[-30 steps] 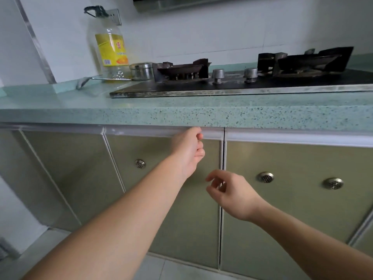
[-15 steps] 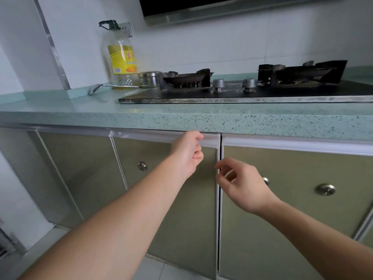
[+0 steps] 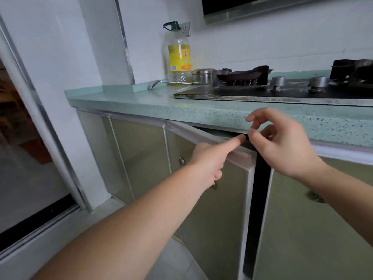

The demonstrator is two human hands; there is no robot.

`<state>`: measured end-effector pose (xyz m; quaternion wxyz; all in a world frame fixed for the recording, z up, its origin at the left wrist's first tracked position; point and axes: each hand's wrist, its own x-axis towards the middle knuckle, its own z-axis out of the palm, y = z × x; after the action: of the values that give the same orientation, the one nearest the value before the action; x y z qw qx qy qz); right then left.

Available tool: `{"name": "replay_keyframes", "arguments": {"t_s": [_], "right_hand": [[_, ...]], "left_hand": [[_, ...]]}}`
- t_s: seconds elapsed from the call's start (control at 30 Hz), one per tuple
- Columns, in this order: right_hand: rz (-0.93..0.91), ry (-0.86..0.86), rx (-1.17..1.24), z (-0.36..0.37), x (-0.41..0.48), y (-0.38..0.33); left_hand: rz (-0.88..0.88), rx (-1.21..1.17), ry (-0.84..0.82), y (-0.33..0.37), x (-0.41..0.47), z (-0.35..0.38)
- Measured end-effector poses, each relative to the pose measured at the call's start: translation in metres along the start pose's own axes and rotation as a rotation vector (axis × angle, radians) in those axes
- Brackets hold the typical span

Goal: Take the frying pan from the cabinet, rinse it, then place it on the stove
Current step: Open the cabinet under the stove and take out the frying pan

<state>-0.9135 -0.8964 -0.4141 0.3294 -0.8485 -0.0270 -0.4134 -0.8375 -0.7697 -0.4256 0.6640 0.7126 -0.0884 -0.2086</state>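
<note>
Olive cabinet door [image 3: 212,199] now ajar; left fingers [image 3: 232,142] round its rim, right fingers [image 3: 260,115] slack.

Two hands [image 3: 210,160] [image 3: 282,146], one open door [image 3: 214,215], two knobs [image 3: 278,81] [image 3: 317,82]

Behind your cabinet door [image 3: 218,199] the gap shows only black, and its contents cannot be made out. Your left hand [image 3: 210,158] grips the door's top rail, but its own back hides most of the fingers. Your right hand [image 3: 282,146] covers the upper corner of the neighbouring door [image 3: 312,229]. The right frame edge cuts off the far burner [image 3: 353,73] of the stove [image 3: 262,93], and the top edge cuts off the hood [image 3: 262,7]. The label print on the oil bottle [image 3: 178,55] is too small to read. The sliding door [image 3: 30,158] at left is blurred.
</note>
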Motion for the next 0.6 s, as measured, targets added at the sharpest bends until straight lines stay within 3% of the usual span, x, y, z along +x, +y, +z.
{"name": "replay_keyframes", "arguments": {"t_s": [0.1, 0.17, 0.23, 0.3, 0.37, 0.43, 0.5, 0.6], "right_hand": [[0.052, 0.020, 0.138, 0.023, 0.020, -0.001], [0.129, -0.015, 0.239, 0.033, 0.033, -0.003], [0.173, -0.085, 0.166, 0.036, 0.043, -0.002], [0.252, -0.109, 0.035, 0.031, 0.047, 0.001], [0.233, -0.115, -0.009, 0.026, 0.039, -0.014], [-0.069, -0.029, -0.147, 0.024, 0.015, -0.036], [-0.278, -0.081, -0.122, 0.027, -0.016, -0.058], [-0.126, -0.105, 0.014, 0.024, -0.042, -0.043]], "left_hand": [[0.017, 0.064, 0.006, -0.003, -0.002, 0.001], [0.048, 0.004, 0.104, 0.003, -0.004, 0.000], [0.090, -0.034, 0.256, 0.015, 0.000, -0.011], [0.051, -0.062, 0.281, 0.019, 0.004, -0.018], [-0.027, -0.091, 0.224, 0.016, 0.004, -0.021], [-0.018, -0.090, 0.157, 0.006, 0.005, -0.016], [0.053, -0.077, 0.047, -0.003, 0.008, -0.009], [-0.012, -0.205, -0.135, -0.004, 0.019, 0.008]]}}
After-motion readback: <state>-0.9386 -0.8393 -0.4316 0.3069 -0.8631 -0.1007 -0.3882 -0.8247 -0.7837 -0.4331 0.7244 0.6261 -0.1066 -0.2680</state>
